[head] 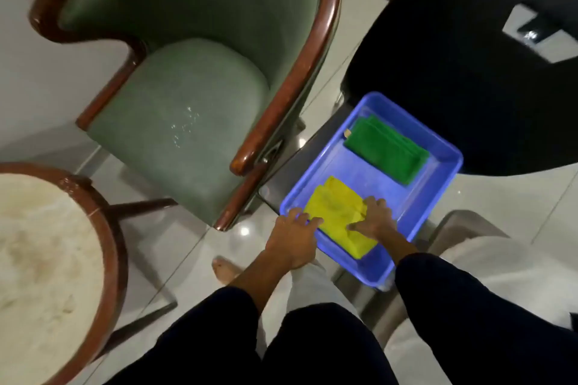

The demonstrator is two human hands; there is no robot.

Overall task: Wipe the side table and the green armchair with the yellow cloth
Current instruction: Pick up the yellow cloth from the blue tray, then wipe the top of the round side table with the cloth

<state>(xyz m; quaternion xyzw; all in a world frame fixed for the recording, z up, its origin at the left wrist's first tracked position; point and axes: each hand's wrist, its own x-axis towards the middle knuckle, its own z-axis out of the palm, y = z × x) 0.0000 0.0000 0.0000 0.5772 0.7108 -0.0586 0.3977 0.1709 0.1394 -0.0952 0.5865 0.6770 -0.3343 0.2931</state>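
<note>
A folded yellow cloth (336, 212) lies in the near end of a blue plastic tray (444, 178). My right hand (373, 219) presses flat on the cloth's right part with fingers spread. My left hand (294, 237) rests on the tray's near-left rim, fingertips touching the cloth's left edge. The green armchair (187, 97) with a brown wooden frame stands to the left of the tray, with white specks on its seat and backrest. The round side table (40, 259), pale stained top with a brown wooden rim, is at the lower left.
A folded green cloth (386, 150) lies in the tray's far end. A black round table (469, 56) stands behind the tray with a white and black object (544, 34) on it. A pale chair (488, 275) is at right. My bare foot (225, 269) stands on the tiled floor.
</note>
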